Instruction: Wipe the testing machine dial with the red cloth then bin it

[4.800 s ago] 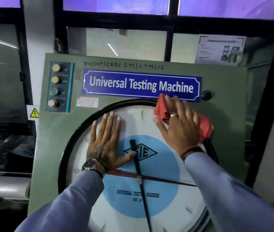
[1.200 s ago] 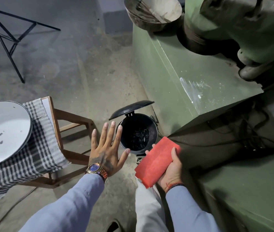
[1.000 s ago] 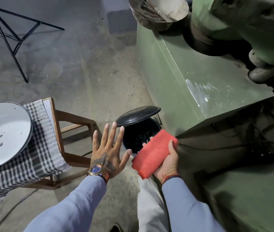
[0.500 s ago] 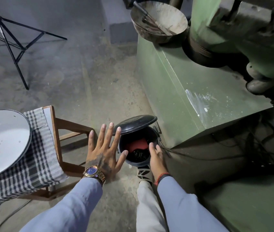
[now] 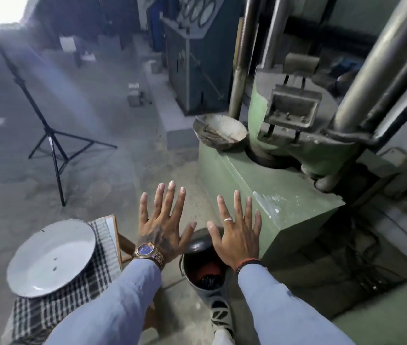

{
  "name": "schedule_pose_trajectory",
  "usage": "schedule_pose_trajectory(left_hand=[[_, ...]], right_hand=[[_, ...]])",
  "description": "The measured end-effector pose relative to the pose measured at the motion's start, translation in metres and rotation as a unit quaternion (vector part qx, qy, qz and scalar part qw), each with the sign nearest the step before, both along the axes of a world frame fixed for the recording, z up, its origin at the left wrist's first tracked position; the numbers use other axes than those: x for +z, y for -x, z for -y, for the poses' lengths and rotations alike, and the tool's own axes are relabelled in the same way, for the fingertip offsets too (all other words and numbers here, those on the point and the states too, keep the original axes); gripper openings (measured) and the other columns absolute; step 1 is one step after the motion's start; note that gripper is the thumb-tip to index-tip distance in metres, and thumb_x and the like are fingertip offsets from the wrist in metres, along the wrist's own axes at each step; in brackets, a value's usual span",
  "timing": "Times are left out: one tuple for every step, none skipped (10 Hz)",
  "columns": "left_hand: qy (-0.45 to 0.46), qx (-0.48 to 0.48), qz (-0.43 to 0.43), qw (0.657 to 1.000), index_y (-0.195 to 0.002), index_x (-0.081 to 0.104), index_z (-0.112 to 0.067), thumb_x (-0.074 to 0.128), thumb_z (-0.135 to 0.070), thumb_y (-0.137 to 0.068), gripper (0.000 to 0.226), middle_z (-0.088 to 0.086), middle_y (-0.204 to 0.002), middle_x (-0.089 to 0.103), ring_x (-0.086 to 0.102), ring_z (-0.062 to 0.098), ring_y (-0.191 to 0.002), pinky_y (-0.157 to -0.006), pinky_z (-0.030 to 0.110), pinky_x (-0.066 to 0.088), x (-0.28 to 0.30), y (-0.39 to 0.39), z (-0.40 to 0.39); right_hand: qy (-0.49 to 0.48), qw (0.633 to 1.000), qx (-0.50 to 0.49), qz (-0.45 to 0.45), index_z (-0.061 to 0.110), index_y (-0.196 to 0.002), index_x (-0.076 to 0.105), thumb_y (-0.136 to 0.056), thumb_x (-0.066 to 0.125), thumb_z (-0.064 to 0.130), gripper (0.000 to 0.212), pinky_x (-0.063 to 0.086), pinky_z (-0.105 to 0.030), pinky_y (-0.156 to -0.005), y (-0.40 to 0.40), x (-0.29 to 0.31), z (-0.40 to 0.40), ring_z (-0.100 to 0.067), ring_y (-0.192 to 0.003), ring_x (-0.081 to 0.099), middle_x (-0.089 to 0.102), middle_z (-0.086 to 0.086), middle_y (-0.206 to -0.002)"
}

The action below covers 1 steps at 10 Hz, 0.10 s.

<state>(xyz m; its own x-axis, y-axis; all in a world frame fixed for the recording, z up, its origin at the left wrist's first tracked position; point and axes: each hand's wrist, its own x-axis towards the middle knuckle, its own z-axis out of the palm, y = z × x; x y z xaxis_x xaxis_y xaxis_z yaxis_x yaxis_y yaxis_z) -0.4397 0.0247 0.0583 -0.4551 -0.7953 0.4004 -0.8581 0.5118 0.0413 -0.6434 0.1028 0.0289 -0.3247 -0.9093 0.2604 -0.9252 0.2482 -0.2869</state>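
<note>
With my left hand (image 5: 162, 226) and right hand (image 5: 237, 235) spread flat, apart and empty at lower centre, the red cloth (image 5: 208, 267) lay inside the small black pedal bin (image 5: 198, 290) below them; releasing the pedal carelessly risked the lid trapping cloth.

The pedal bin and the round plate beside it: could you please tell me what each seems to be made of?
The pedal bin looks like dark painted or coated metal: its domed lid shows a soft gloss. The round plate looks like white enamelled metal, judging by its dark rim and small dark chips, though glazed ceramic cannot be excluded.
</note>
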Motion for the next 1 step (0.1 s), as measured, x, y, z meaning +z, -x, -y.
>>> schedule_pose_trajectory(left_hand=[[0.019, -0.002, 0.000, 1.000, -0.176, 0.019, -0.021, 0.031, -0.069, -0.103, 0.088, 0.009, -0.185, 0.015, 0.010, 0.036, -0.171, -0.135, 0.068, 0.001, 0.0415, -0.0084, -0.0086]], right_hand=[[0.027, 0.999, -0.006, -0.026, 0.050, -0.176, -0.004, -0.106, 0.033, 0.070, 0.082, -0.005, -0.064, -0.138, -0.0044, 0.0389, -0.0107, -0.032, -0.173, -0.020, -0.019, -0.002, -0.188]])
